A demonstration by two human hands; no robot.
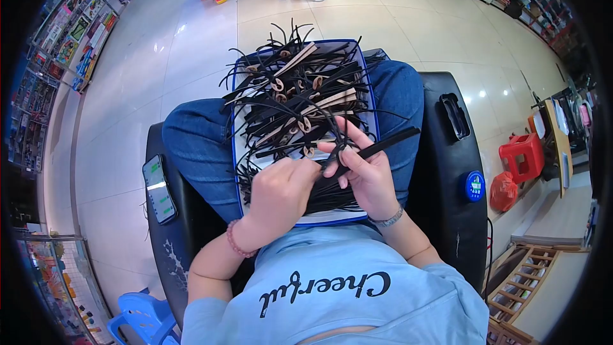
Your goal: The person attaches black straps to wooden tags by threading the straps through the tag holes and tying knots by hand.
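Black strap (394, 138): slanting between a person's two hands, above the near half of a blue-rimmed tray (375, 118), one end angled out past the right hand.
Right hand (369, 169): thumb and fingers clamped on the strap and its thin dark cords, with one finger raised; a metal band (387, 218) circles the wrist.
Left hand (284, 188): fingers curled in together at the strap's lower end; whether they grip it cannot be told. A beaded bracelet (237, 241) rings the wrist.
Tray: resting across denim-clad knees, heaped at the far side with black strips and tan loops (305, 126), more black pieces bundled at the near side.
Black armchair (440, 243): a lit phone (159, 189) lies on the left armrest, a round blue item (474, 186) on the right.
Shop floor (143, 83): pale tiles, a red stool (525, 156) off to the right.
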